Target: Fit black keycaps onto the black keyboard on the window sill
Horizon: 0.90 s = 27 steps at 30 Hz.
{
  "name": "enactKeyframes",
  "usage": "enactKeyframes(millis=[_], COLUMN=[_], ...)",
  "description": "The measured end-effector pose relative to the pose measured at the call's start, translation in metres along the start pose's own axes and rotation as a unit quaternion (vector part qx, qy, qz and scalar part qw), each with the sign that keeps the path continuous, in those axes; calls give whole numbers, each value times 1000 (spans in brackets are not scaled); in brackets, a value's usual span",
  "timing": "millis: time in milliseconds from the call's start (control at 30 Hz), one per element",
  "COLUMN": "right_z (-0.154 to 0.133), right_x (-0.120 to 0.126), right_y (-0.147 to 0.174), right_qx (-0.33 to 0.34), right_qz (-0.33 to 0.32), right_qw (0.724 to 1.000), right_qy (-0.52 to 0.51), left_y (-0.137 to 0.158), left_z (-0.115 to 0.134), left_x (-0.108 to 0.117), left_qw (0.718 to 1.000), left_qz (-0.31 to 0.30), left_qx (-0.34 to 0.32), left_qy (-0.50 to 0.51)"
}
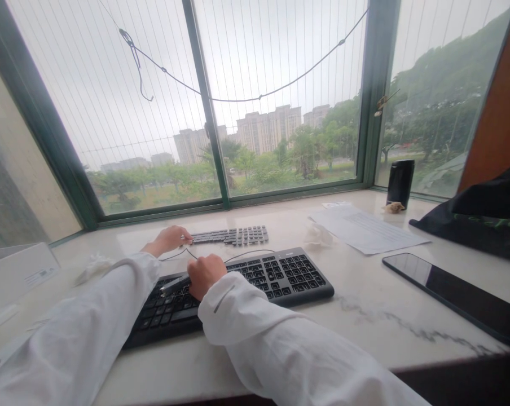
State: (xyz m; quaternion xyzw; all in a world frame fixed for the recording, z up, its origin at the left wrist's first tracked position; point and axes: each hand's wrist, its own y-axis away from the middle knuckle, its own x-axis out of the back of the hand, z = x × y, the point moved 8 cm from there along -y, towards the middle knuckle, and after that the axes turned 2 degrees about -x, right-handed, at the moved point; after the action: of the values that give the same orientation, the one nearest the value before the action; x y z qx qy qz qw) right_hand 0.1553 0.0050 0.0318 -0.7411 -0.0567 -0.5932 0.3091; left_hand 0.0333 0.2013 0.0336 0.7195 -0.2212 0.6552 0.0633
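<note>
While we look down from the head camera, we see both arms in white sleeves reaching across a pale marble table set against a wide window. Our right hand is curled into a loose fist over the left half of the near keyboard, and it grips a slim silvery tool that points left, low over the keys. We cannot tell whether the tool's tip touches a key. Our left hand lies farther off, its fingers bent and pressed to the left end of the far keyboard, which sits just beyond the near one and parallel to it. A thin dark cable loops across the table between the two keyboards.

To the left we see a white box at the table's edge and a crumpled tissue near our left sleeve. Another crumpled tissue sits right of the far keyboard, beside a printed sheet of paper. A dark tablet lies flat near the right edge, well apart from the keyboards. A black cylinder stands by the window frame, with a dark bag to its right.
</note>
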Motion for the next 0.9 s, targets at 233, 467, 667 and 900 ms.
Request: enactKeyframes(millis=[233, 467, 667, 900], right_z=[-1, -1, -1, -1], right_x=[3, 2, 1, 0], right_y=[1, 1, 0, 0], right_qx=[-5, 3, 2, 2], right_qz=[-10, -10, -3, -8], right_qw=[1000, 1000, 1000, 1000], right_qy=[-2, -7, -7, -3], left_y=[4, 2, 1, 4], left_z=[4, 8, 11, 10], left_x=[2, 0, 0, 3], left_qw=[999, 999, 999, 999], left_qz=[-7, -13, -7, -13], left_qx=[25, 23, 14, 21], left_qy=[-38, -46, -48, -33])
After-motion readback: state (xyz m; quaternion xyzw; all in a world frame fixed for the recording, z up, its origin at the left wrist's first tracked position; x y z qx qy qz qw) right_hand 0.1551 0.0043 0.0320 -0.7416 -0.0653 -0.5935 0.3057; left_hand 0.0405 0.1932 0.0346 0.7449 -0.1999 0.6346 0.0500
